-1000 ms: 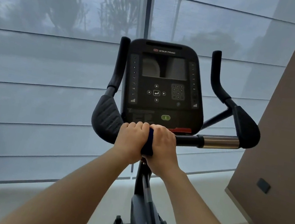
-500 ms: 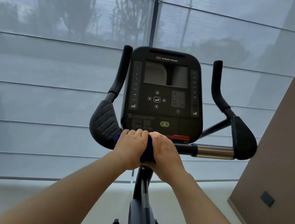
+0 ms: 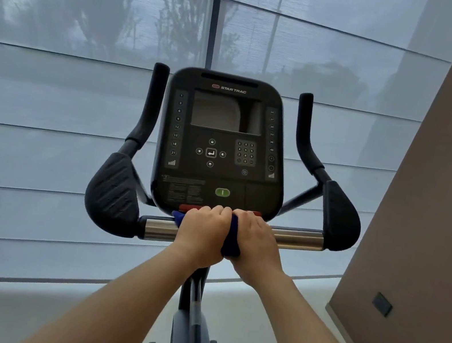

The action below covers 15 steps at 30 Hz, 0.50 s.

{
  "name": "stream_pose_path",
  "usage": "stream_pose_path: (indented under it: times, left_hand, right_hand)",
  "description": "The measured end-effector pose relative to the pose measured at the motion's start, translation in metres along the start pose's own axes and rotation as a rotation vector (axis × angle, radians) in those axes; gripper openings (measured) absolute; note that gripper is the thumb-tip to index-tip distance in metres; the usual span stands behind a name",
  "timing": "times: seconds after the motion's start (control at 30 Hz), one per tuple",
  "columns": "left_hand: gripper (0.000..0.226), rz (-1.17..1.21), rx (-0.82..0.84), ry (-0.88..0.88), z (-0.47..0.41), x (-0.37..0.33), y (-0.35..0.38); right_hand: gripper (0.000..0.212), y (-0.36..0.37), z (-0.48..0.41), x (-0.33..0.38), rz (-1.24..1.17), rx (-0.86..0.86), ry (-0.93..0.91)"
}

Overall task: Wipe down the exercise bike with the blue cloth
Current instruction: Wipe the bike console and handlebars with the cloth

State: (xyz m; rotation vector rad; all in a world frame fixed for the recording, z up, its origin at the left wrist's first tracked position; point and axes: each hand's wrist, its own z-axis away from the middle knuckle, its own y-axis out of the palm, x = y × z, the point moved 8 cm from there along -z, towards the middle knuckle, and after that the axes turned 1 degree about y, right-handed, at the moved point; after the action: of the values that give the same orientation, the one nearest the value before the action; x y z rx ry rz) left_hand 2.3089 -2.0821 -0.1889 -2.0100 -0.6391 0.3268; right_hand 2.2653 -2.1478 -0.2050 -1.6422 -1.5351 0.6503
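Note:
The exercise bike stands in front of me, its black console [image 3: 223, 143] upright above a horizontal handlebar [image 3: 297, 238] with chrome sections. The blue cloth [image 3: 232, 239] is wrapped round the middle of that bar, just below the console. My left hand [image 3: 200, 232] and my right hand [image 3: 256, 243] sit side by side there, each gripping the cloth and the bar beneath it. Only a strip of cloth shows between the hands, plus a corner left of my left hand. Padded black elbow rests [image 3: 111, 196] flank the console.
A large window with a translucent blind [image 3: 48, 109] fills the space behind the bike. A brown wall [image 3: 438, 209] with a dark socket [image 3: 382, 303] rises close on the right. The bike's post and base [image 3: 190, 331] stand on a pale floor.
Both hands with the cloth have slid right along the bar, uncovering the chrome section at its left end. The view has also shifted, so the bike sits lower and more centred.

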Motion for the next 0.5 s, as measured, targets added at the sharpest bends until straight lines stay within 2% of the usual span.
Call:
stream_pose_path:
  times: [0.13, 0.27, 0.33, 0.4, 0.5]
  left_hand:
    - [0.038, 0.040, -0.026, 0.017, 0.004, -0.002, -0.003]
    - [0.056, 0.102, -0.019, 0.067, 0.021, 0.000, -0.003]
    - [0.065, 0.119, -0.012, 0.122, 0.034, 0.006, -0.006]
    - [0.068, 0.145, 0.020, 0.169, 0.047, 0.016, -0.015]
    - [0.064, 0.246, 0.039, 0.211, 0.066, 0.042, -0.041]
  right_hand:
    - [0.060, -0.002, 0.004, 0.005, -0.002, -0.014, 0.030]
    - [0.066, -0.002, 0.008, 0.008, -0.050, 0.042, 0.085]
    - [0.069, -0.002, 0.017, 0.017, -0.114, 0.017, 0.142]
    - [0.067, -0.004, 0.027, 0.035, -0.231, -0.034, 0.175]
    - [0.058, -0.014, 0.031, 0.075, -0.315, -0.088, 0.117]
